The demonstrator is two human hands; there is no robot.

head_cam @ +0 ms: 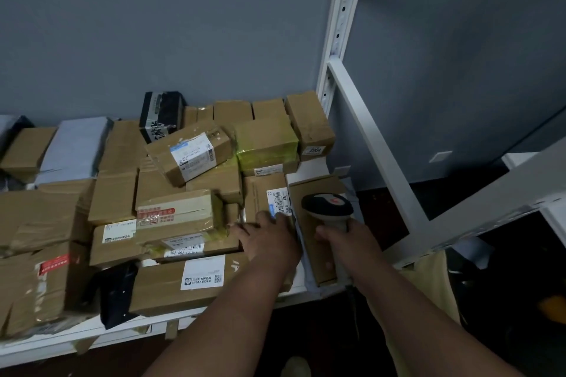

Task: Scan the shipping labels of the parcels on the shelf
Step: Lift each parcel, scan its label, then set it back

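Observation:
Several brown cardboard parcels lie piled on a white shelf [309, 170]. My right hand [346, 237] grips the handle of a grey and black barcode scanner [329, 208], whose head hangs over a long flat box [317, 189] at the shelf's right end. My left hand [266, 238] rests with spread fingers on a brown parcel [260, 193], its fingertips touching that parcel's white shipping label [279, 201]. Other labelled parcels include a tilted box [190, 156] on top of the pile and a long box [183, 284] at the front.
A white upright post [340, 24] and a slanted brace [376, 144] of the rack stand right of the parcels. A black bag [118, 294] lies at the front edge. Grey mailers [73, 150] sit at the back left. A grey wall is behind.

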